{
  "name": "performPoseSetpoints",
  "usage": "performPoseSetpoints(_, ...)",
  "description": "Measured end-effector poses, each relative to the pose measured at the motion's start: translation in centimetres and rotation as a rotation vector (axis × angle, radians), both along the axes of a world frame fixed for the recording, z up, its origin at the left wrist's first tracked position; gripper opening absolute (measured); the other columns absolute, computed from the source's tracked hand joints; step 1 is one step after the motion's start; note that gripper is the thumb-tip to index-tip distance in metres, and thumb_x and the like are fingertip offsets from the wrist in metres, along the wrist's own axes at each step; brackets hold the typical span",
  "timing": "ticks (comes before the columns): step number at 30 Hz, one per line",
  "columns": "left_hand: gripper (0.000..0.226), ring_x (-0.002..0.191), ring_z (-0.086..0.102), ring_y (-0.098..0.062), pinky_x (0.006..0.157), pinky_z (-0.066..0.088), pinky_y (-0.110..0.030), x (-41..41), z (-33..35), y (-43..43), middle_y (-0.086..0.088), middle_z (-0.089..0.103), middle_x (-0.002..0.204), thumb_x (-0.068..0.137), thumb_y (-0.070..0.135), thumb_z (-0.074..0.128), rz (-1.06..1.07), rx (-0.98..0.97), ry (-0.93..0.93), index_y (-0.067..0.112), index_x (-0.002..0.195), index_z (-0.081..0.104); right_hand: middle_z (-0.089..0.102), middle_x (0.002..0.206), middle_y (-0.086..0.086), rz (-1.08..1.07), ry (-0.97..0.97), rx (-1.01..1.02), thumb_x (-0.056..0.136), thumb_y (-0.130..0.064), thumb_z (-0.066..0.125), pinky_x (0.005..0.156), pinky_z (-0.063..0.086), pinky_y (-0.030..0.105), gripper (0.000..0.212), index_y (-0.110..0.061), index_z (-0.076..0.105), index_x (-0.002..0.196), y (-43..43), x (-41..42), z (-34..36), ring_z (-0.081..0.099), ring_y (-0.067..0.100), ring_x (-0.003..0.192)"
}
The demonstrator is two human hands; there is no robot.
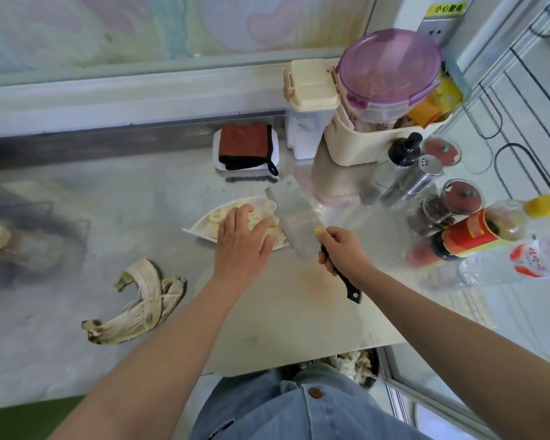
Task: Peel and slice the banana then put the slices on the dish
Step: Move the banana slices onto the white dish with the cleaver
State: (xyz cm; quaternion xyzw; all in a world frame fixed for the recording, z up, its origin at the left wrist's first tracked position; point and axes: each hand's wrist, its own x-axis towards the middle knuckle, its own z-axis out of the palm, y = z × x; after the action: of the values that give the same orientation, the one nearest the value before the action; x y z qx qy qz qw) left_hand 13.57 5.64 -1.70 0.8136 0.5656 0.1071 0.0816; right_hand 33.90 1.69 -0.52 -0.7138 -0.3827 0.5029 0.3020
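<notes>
pale tabletop (108, 217) holds the dish (199, 226) with banana slices (216, 215) piled in it, left grip (240, 246) spread flat over them, right grip (343, 252) curled round the cleaver (294, 217), whose blade sits just beside those fingers (265, 229) and could nick them if it slips.

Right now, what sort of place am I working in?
Most likely a home kitchen, at the counter. The right hand grips a cleaver, banana slices lie on a dish, and a shaker and sauce bottle stand among condiments at the right.
</notes>
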Motion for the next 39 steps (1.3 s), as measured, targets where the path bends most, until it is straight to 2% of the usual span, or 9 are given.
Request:
performPoseSetpoints(4,0.04,0.119,0.041,-0.032,0.096,0.038,-0.046,1.0,-0.4,0.3,-0.01,0.047,0.131,0.091,0.043,0.038,-0.123,0.047,0.024,0.029,0.118,0.063,0.058,0.056,0.012,0.0,0.003,-0.005,0.098,-0.03,0.048,0.04,0.036,0.026,0.039,-0.015,0.043,0.063,0.0,0.4,-0.1,0.042,0.02,0.036)
performPoseSetpoints(9,0.046,0.121,0.038,-0.033,0.099,0.036,-0.047,0.8,-0.6,0.2,-0.011,0.044,0.132,0.09,0.044,0.031,0.009,-0.014,0.035,0.026,0.12,0.061,0.058,0.056,0.011,-0.011,0.009,-0.01,0.098,-0.031,0.048,0.04,0.036,0.025,0.039,-0.014,0.042,0.063,0.0,1.0,0.1,0.041,0.019,0.035)
performPoseSetpoints(12,0.047,0.118,0.036,-0.029,0.097,0.037,-0.044,0.9,-0.4,0.4,-0.01,0.044,0.131,0.091,0.044,0.032,-0.051,0.013,0.038,0.029,0.13,0.054,0.058,0.058,0.013,0.005,0.004,-0.023,0.098,-0.03,0.047,0.04,0.035,0.024,0.039,-0.013,0.041,0.064,0.0,1.1,0.2,0.04,0.018,0.033)
performPoseSetpoints(18,0.039,0.114,0.042,-0.031,0.094,0.04,-0.045,1.3,0.0,0.9,-0.011,0.047,0.123,0.089,0.039,0.034,0.061,0.01,-0.069,0.023,0.104,0.066,0.057,0.057,0.013,0.037,0.023,-0.044,0.099,-0.03,0.047,0.039,0.034,0.023,0.039,-0.013,0.04,0.065,0.2,1.3,0.5,0.039,0.017,0.033)
performPoseSetpoints(23,0.049,0.124,0.036,-0.031,0.1,0.035,-0.044,1.7,0.1,1.6,-0.01,0.038,0.139,0.093,0.044,0.026,-0.006,-0.024,0.045,0.029,0.132,0.052,0.055,0.055,0.011,0.072,0.052,-0.073,0.098,-0.029,0.048,0.037,0.032,0.022,0.035,-0.011,0.043,0.069,0.0,1.5,0.8,0.039,0.017,0.034)
performPoseSetpoints(28,0.032,0.126,0.034,-0.032,0.099,0.034,-0.044,0.9,-0.4,1.4,-0.01,0.037,0.141,0.096,0.035,0.04,0.072,-0.046,0.114,0.025,0.119,0.06,0.056,0.055,0.01,0.031,0.047,-0.047,0.099,-0.03,0.048,0.037,0.032,0.022,0.034,-0.009,0.043,0.071,-0.2,2.0,0.6,0.039,0.017,0.034)
performPoseSetpoints(33,0.045,0.127,0.033,-0.033,0.101,0.034,-0.046,1.2,-0.1,0.9,-0.013,0.036,0.142,0.095,0.04,0.035,0.013,-0.046,0.106,0.027,0.137,0.046,0.056,0.055,0.01,0.049,0.046,-0.068,0.099,-0.03,0.048,0.037,0.034,0.022,0.033,-0.009,0.044,0.073,-0.2,1.9,0.4,0.04,0.017,0.035)
performPoseSetpoints(36,0.055,0.126,0.034,-0.032,0.1,0.034,-0.045,2.0,0.4,0.9,-0.011,0.037,0.141,0.092,0.046,0.021,-0.055,-0.054,0.127,0.03,0.137,0.047,0.056,0.056,0.011,0.062,0.048,-0.066,0.099,-0.031,0.048,0.038,0.034,0.023,0.034,-0.01,0.044,0.072,0.0,1.5,0.4,0.04,0.017,0.035)
performPoseSetpoints(39,0.046,0.13,0.031,-0.032,0.103,0.032,-0.046,1.2,0.0,0.8,-0.011,0.034,0.143,0.095,0.043,0.029,0.022,-0.096,0.125,0.028,0.133,0.05,0.056,0.057,0.012,0.018,0.05,-0.043,0.098,-0.031,0.048,0.038,0.034,0.023,0.035,-0.01,0.043,0.07,0.1,1.6,0.2,0.039,0.018,0.035)
